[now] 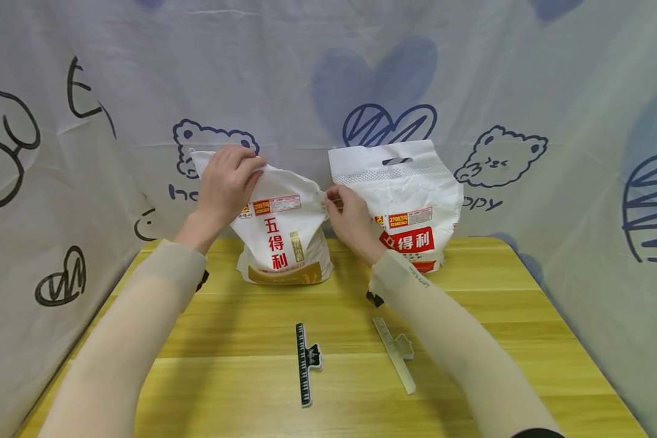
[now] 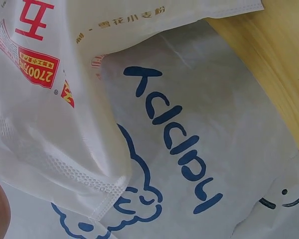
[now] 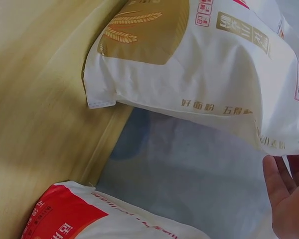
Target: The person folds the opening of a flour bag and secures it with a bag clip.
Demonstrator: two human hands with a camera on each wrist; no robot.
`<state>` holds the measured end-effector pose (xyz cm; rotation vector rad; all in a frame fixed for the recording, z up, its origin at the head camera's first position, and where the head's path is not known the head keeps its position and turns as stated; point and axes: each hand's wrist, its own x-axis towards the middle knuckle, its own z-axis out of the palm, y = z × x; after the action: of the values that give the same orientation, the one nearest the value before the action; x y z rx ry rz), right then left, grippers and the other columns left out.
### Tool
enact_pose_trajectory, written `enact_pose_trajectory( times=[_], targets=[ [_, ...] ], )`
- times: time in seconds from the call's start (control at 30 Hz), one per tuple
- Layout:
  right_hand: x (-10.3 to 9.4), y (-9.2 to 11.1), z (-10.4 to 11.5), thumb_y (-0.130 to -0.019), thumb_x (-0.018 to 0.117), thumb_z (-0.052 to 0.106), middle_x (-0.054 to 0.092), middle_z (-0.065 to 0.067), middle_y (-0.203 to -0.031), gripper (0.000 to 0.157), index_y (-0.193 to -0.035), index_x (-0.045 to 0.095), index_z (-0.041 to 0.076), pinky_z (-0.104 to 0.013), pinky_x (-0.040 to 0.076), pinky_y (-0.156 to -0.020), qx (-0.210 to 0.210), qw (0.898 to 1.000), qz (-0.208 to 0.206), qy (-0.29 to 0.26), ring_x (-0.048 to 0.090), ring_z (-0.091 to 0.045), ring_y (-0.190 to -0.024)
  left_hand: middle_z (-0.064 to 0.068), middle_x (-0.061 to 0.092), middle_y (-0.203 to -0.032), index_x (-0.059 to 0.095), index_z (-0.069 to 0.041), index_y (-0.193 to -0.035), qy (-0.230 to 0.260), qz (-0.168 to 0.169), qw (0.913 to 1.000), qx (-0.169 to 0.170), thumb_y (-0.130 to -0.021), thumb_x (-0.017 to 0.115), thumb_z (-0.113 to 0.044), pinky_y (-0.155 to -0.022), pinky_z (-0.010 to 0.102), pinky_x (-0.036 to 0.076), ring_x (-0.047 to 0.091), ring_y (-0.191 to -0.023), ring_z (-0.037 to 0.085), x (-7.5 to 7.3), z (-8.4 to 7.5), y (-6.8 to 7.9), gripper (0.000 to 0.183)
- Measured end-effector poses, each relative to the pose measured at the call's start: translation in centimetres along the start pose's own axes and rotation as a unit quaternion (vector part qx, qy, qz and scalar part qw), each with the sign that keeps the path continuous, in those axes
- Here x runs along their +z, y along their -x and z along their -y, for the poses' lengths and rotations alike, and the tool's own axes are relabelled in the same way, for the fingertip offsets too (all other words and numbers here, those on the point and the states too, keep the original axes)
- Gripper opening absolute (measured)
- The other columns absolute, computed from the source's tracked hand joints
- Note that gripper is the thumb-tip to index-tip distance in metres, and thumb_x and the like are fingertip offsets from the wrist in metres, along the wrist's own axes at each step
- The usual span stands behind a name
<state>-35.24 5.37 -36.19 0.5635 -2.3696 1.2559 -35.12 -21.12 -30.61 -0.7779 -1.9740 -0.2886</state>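
Observation:
A white flour bag (image 1: pixel 281 228) with red characters and a gold base panel stands upright toward the table's back. My left hand (image 1: pixel 227 185) grips its top edge near the left corner, fingers curled over the rim. On the opposite side, my right hand (image 1: pixel 353 222) pinches the bag's upper right edge between thumb and fingers. In the right wrist view, the fingertips (image 3: pixel 270 167) meet the edge of the bag (image 3: pixel 214 74). The top slopes down from left to right. The left wrist view shows mostly the bag's folded corner (image 2: pixel 65 144), with only a sliver of hand.
A second flour bag (image 1: pixel 402 198), with a cut-out handle and red label, stands close behind my right hand. Two ruler-shaped clips, one black (image 1: pixel 303 365) and one pale (image 1: pixel 395 356), lie on the wooden table (image 1: pixel 241 365) nearer me. Printed cloth (image 1: pixel 295 73) hangs around the table.

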Motion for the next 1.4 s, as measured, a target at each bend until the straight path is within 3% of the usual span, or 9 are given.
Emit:
enact_pose_trajectory(
  times=[0.13,0.3,0.63,0.7,0.83,0.93,1.07,1.27,1.4],
  targets=[
    [0.1,0.3,0.0,-0.103,0.062,0.009,0.07,-0.013,-0.117,0.015,-0.116,0.066,0.002,-0.033,0.059,-0.091,-0.003,1.0,0.009,0.017,0.07,-0.025,-0.106,0.02,0.067,-0.105,0.071,0.004,-0.102,0.004,-0.015,0.9999,0.008,-0.095,0.07,0.003,-0.101,0.05,0.051,0.063,-0.101,0.04,-0.2,-0.1,0.2,0.007],
    [0.2,0.5,-0.1,-0.103,0.063,0.009,0.069,-0.011,-0.118,0.014,-0.116,0.066,0.004,-0.032,0.059,-0.09,-0.016,0.999,0.014,0.039,0.069,-0.024,-0.107,0.019,0.067,-0.103,0.071,0.003,-0.1,-0.002,-0.003,0.9999,0.012,-0.096,0.069,0.003,-0.093,0.05,0.053,0.062,-0.098,0.039,-0.7,-0.1,0.9,0.005],
    [0.4,1.1,-0.5,-0.102,0.066,0.014,0.073,-0.008,-0.124,0.011,-0.111,0.071,0.011,-0.036,0.059,-0.084,-0.041,0.995,0.025,0.09,0.071,-0.022,-0.095,0.018,0.068,-0.104,0.071,0.002,-0.098,-0.009,0.043,0.9989,0.017,-0.095,0.072,0.0,-0.101,0.051,0.052,0.063,-0.102,0.038,-1.3,0.4,2.1,0.004],
    [0.6,1.2,-0.5,-0.103,0.064,0.013,0.07,-0.008,-0.133,0.011,-0.112,0.068,0.009,-0.038,0.058,-0.085,-0.037,0.996,0.037,0.074,0.071,-0.024,-0.098,0.018,0.068,-0.104,0.07,0.002,-0.098,-0.007,0.05,0.9986,0.018,-0.093,0.073,0.002,-0.1,0.051,0.053,0.064,-0.102,0.038,-1.4,0.5,2.2,0.005],
    [0.8,1.1,-0.5,-0.107,0.058,0.013,0.06,-0.005,-0.149,0.01,-0.115,0.062,0.009,-0.041,0.056,-0.099,-0.027,0.995,0.072,0.06,0.066,-0.029,-0.123,0.019,0.067,-0.108,0.069,0.002,-0.097,-0.005,0.068,0.9975,0.016,-0.091,0.072,0.006,-0.1,0.051,0.055,0.063,-0.105,0.038,-1.6,0.5,2.2,0.008],
    [1.1,1.1,-0.5,-0.108,0.056,0.014,0.055,-0.004,-0.154,0.01,-0.116,0.06,0.009,-0.042,0.053,-0.102,-0.024,0.993,0.092,0.069,0.063,-0.029,-0.125,0.019,0.066,-0.118,0.067,0.001,-0.098,-0.003,0.09,0.9959,0.012,-0.091,0.071,0.007,-0.105,0.05,0.053,0.063,-0.113,0.038,-1.8,0.6,2.2,0.01],
    [1.3,1.0,-0.5,-0.107,0.058,0.012,0.059,-0.01,-0.148,0.011,-0.117,0.061,0.007,-0.042,0.053,-0.096,-0.032,0.992,0.102,0.073,0.064,-0.03,-0.106,0.019,0.062,-0.138,0.063,0.001,-0.1,0.008,0.133,0.9911,-0.003,-0.089,0.071,0.007,-0.118,0.048,0.041,0.058,-0.129,0.038,-2.0,0.7,2.0,0.015],
    [1.5,0.8,-0.6,-0.104,0.063,0.01,0.065,-0.012,-0.134,0.014,-0.117,0.064,0.005,-0.04,0.049,-0.108,-0.044,0.992,0.095,0.066,0.061,-0.028,-0.127,0.016,0.054,-0.151,0.057,-0.003,-0.104,0.029,0.219,0.9736,-0.057,-0.091,0.067,-0.002,-0.126,0.049,0.026,0.046,-0.144,0.036,-2.0,0.7,1.1,0.017],
    [1.7,0.8,-0.9,-0.102,0.066,0.009,0.067,-0.012,-0.129,0.016,-0.117,0.065,0.005,-0.039,0.049,-0.107,-0.048,0.994,0.082,0.063,0.061,-0.028,-0.125,0.014,0.057,-0.148,0.057,-0.004,-0.105,0.055,0.236,0.9651,-0.1,-0.094,0.067,-0.014,-0.123,0.05,0.031,0.047,-0.14,0.036,-1.8,0.5,0.5,0.018]
  ],
)
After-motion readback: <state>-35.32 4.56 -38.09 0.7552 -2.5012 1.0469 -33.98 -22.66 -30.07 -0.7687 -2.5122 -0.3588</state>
